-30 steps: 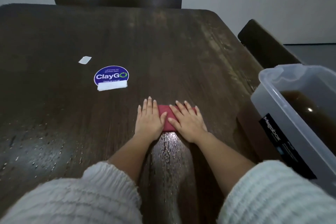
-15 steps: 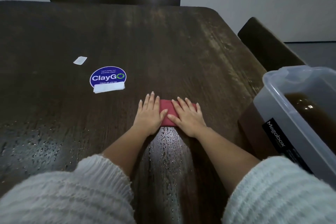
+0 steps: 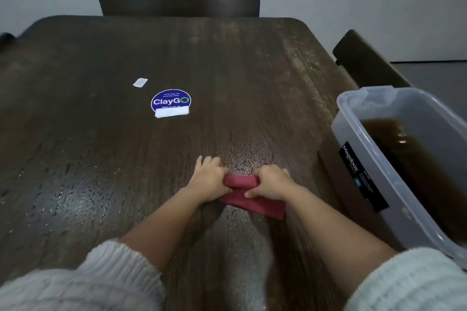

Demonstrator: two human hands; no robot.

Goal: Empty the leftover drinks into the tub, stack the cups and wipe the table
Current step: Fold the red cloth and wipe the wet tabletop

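A folded red cloth [image 3: 252, 203] lies on the dark wooden table [image 3: 227, 83], near its front middle. My left hand [image 3: 208, 180] grips the cloth's left end with curled fingers. My right hand [image 3: 271, 183] grips its right end, thumb on top. The cloth's upper fold is lifted between both hands. A clear plastic tub [image 3: 379, 166] stands at the table's right edge and holds brown liquid [image 3: 417, 159]. No cups are in view.
Wet streaks and droplets glisten on the table around the cloth and to the left. A round blue ClayGo sticker [image 3: 171, 101] and a small white tag [image 3: 140, 82] lie further back. Dark chairs stand at the far side [image 3: 177, 5] and right [image 3: 364, 60].
Both hands lay flat on the cloth and pushed it along the table. Now they have curled around the cloth's ends and pulled it nearer, lifting a fold.
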